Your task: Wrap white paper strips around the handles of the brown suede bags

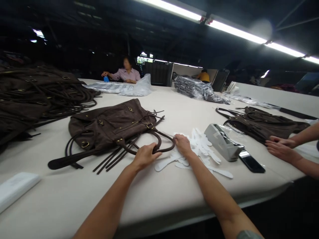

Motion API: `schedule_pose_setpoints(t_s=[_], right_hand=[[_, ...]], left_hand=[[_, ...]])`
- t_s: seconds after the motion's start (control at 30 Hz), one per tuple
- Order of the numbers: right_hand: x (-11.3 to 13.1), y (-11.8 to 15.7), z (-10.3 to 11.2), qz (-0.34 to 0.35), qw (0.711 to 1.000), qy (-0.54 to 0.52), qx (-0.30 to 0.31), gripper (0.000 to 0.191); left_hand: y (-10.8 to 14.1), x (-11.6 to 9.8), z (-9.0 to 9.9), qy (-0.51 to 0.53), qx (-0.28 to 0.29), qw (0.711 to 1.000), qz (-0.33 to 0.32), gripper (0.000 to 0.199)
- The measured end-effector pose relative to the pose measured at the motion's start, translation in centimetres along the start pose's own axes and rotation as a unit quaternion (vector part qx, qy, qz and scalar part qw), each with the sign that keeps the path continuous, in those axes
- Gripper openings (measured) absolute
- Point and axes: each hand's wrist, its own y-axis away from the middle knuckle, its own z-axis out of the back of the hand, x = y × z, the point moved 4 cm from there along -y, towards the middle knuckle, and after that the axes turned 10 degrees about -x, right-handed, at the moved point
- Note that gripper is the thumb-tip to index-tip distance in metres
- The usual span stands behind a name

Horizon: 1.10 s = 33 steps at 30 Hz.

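Observation:
A dark brown handbag [112, 124] lies on its side on the pale table in front of me, its rolled handles [167, 150] stretched toward me. My left hand [145, 156] is closed round the handles. At the far right of the loop, my right hand [182, 144] has its curled fingers on a handle; the fingertips are partly hidden. Under and beside that hand lies a loose heap of flat white shaped strips [199, 146]. Thin dark straps [109, 161] and a long shoulder strap [72, 159] trail from the bag.
A grey tape dispenser [221, 142] and a phone [251, 161] stand right of the strips. Brown bags [37, 93] are piled left. A co-worker's hands [281, 146] touch another bag [264, 124]. Plastic-wrapped goods [191, 88] and a seated person [127, 73] are across the table.

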Motion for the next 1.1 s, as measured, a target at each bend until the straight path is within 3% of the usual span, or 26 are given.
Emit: schedule_pose_setpoints(t_s=[0.1,0.23,0.33,0.5,0.63,0.73,0.8,0.9,1.0,1.1], right_hand=[[-2.2,-0.2,0.2,-0.049,0.998,0.037,-0.009,0.017],[-4.7,-0.6,0.3,-0.112,0.989,0.093,-0.023,0.02],[-5.6,-0.7,0.5,-0.135,0.983,0.121,-0.038,0.023],[-6.0,-0.6,1.1,-0.15,0.979,0.119,-0.07,0.029],[-5.9,-0.5,1.9,-0.149,0.976,0.102,-0.123,0.048],[-5.6,-0.3,2.6,-0.133,0.972,0.098,-0.164,0.051],[-5.4,-0.1,2.8,-0.124,0.972,0.095,-0.178,0.049],[-5.2,0.2,3.0,-0.117,0.973,0.085,-0.181,0.043],[-5.0,0.3,2.9,-0.118,0.976,0.063,-0.174,0.038],[-4.6,0.3,2.7,-0.118,0.979,0.034,-0.161,0.035]], left_hand=[[-0.4,-0.2,1.5,0.139,-0.076,0.987,0.035,0.035],[-0.3,-0.1,3.0,0.347,-0.153,0.921,0.086,0.043],[0.1,-0.7,2.4,0.333,-0.134,0.931,0.068,0.037],[1.2,-1.5,-0.2,0.261,-0.053,0.964,0.027,0.008],[1.7,-1.9,-2.1,0.241,-0.01,0.97,0.013,0.019],[1.4,-2.0,-2.1,0.284,-0.011,0.959,0.023,0.02],[0.9,-1.9,-1.0,0.341,-0.026,0.939,0.034,0.02],[-0.5,-1.4,2.1,0.444,-0.08,0.89,0.067,0.027],[-3.0,-1.4,6.2,0.508,-0.129,0.845,0.107,0.021],[-6.9,-2.9,11.3,0.517,-0.142,0.832,0.14,0.007]])
